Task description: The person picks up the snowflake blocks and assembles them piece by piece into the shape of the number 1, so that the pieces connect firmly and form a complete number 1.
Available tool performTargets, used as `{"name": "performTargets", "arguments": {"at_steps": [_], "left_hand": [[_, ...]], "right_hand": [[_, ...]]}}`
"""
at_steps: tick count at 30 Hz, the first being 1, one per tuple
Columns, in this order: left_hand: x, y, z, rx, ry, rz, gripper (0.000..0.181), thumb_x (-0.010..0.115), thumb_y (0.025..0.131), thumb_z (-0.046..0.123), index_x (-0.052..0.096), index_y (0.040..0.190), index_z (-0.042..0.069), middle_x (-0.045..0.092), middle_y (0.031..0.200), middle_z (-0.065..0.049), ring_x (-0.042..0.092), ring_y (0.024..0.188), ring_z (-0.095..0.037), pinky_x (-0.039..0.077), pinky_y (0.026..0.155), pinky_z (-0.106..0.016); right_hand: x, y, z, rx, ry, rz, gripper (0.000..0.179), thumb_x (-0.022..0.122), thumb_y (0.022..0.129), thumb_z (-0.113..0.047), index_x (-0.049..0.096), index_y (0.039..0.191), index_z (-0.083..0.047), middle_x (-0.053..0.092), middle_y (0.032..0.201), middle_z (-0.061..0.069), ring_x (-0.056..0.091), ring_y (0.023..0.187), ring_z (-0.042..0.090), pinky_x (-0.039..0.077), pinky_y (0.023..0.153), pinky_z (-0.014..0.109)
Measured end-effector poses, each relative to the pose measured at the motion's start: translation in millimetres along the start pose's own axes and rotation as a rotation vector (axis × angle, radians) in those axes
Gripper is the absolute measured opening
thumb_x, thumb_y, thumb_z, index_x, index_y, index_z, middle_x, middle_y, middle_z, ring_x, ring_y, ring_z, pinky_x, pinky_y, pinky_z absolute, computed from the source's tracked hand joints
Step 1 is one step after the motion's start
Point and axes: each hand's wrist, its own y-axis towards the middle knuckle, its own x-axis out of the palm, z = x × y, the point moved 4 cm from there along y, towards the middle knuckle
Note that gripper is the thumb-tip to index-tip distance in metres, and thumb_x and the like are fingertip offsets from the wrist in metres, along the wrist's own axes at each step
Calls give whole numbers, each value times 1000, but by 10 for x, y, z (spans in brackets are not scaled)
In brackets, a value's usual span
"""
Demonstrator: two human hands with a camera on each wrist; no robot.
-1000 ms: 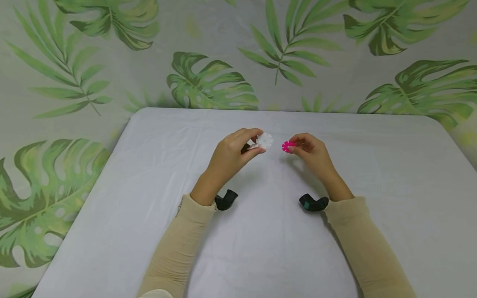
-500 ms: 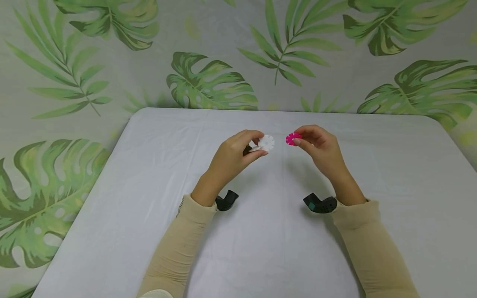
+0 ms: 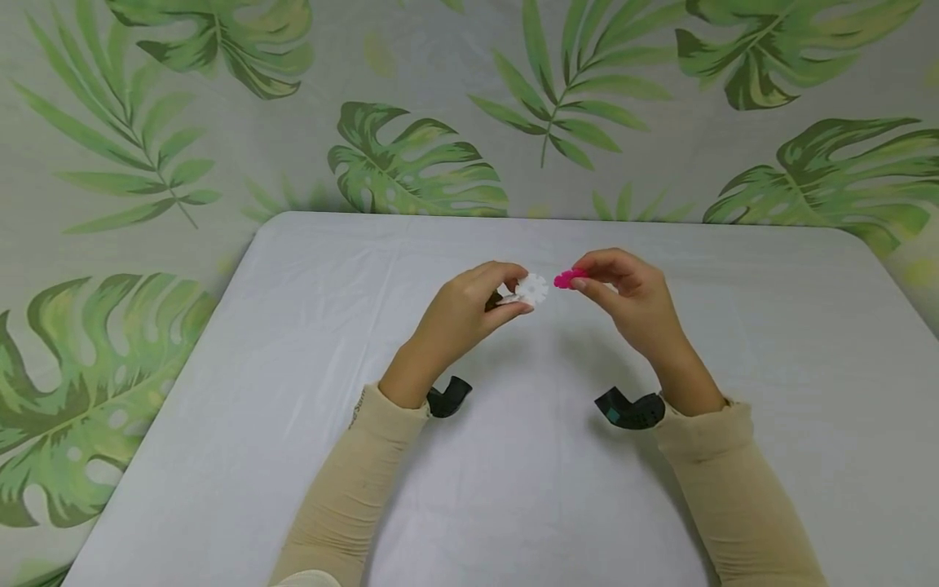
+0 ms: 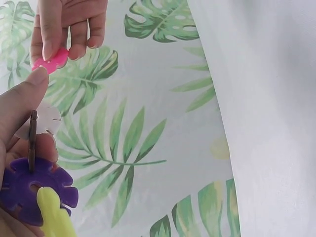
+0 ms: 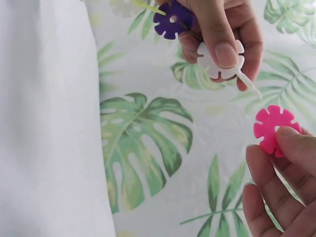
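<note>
Between thumb and fingers, my left hand (image 3: 462, 308) grips a white notched plastic disc (image 3: 534, 289), a snowflake building piece. It belongs to a joined cluster. A dark brown disc seen edge-on (image 4: 32, 143), a purple disc (image 4: 19, 183) and a yellow disc (image 4: 55, 217) show in the left wrist view. Another white piece, edge-on (image 5: 251, 86), sticks out from the gripped disc in the right wrist view. My right hand (image 3: 637, 295) pinches a pink notched disc (image 5: 268, 127) by thumb and finger. A small gap separates the pink disc from the white pieces.
A table under white cloth (image 3: 513, 489) lies below both hands. Behind it hangs a leaf-printed cloth (image 3: 293, 147). A black curved device (image 3: 451, 397) projects at the left cuff, and a similar device (image 3: 629, 409) at the right cuff.
My left hand has shifted slightly right with the white disc. My right hand moved right, and the pink disc has turned from face-on to nearly edge-on, closer to the white disc than half a second ago.
</note>
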Motion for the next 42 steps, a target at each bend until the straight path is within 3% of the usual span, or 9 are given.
{"name": "performTargets", "arguments": {"at_steps": [13, 21, 28, 35, 42], "left_hand": [[39, 12, 38, 12, -18, -46, 31, 69, 79, 16, 60, 103, -1, 61, 88, -5, 51, 67, -9, 41, 62, -14], [34, 10, 60, -10, -128, -30, 31, 70, 77, 14, 61, 102, -1, 60, 86, -4, 47, 62, -7, 41, 58, -16], [46, 10, 51, -31, -170, -45, 30, 70, 77, 13, 61, 102, -2, 59, 86, -5, 48, 62, -7, 41, 58, -16], [49, 8, 44, -44, -147, -74, 31, 70, 77, 15, 61, 102, -1, 59, 86, -4, 48, 63, -7, 41, 59, -15], [58, 13, 26, -66, -196, -51, 33, 70, 78, 15, 60, 105, -1, 58, 87, -4, 49, 64, -6, 42, 59, -15]], "right_hand": [[51, -20, -92, -98, 9, -48, 20, 62, 73, 20, 66, 87, 6, 64, 83, 12, 58, 80, 17, 47, 75, 27], [90, 3, -327, -132, 46, -50, 17, 59, 71, 24, 64, 82, 12, 65, 78, 8, 57, 73, 16, 47, 71, 24], [115, 7, -390, -186, 64, -70, 11, 60, 73, 18, 63, 83, 14, 63, 78, 17, 58, 72, 19, 47, 71, 23], [139, -10, -321, -201, -39, -67, 20, 60, 68, 26, 63, 79, 10, 64, 77, 4, 53, 66, 11, 46, 63, 20], [97, -23, -122, -122, 127, -21, 26, 58, 69, 27, 61, 91, 13, 64, 86, 14, 59, 76, 17, 49, 69, 23]]}}
